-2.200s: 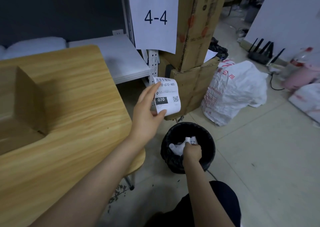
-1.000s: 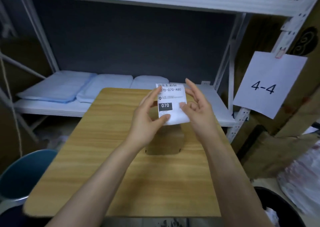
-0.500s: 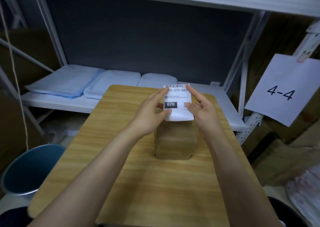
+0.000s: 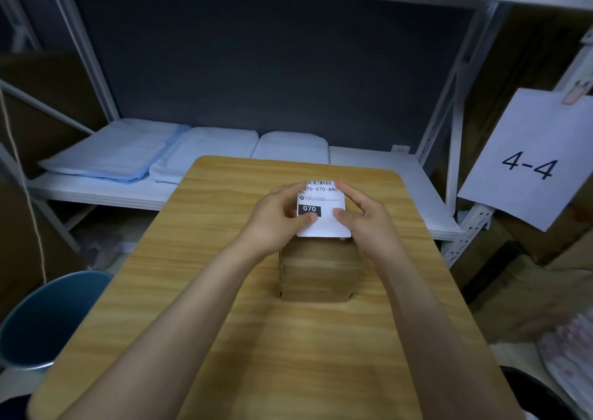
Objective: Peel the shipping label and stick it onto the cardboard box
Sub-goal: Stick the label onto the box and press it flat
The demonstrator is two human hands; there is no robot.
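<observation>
A small brown cardboard box (image 4: pixel 321 275) stands upright in the middle of the wooden table (image 4: pixel 224 339). Over its top lies the white shipping label (image 4: pixel 324 225), printed with a barcode and "070". My left hand (image 4: pixel 279 219) pinches the label's left edge, thumb on its face. My right hand (image 4: pixel 362 217) pinches its right edge the same way. The label lies tilted over the box top; whether it touches the cardboard I cannot tell.
Behind the table runs a white metal shelf (image 4: pixel 385 175) with folded pale blue and white packets (image 4: pixel 179 156). A "4-4" paper sign (image 4: pixel 529 163) hangs at the right. A blue bin (image 4: pixel 41 320) sits at the lower left, brown cartons and a white bag at the right.
My view turned from the black waste bin back to the table. My right hand joined the left on the label, and both lowered it from mid-air down onto the box top.
</observation>
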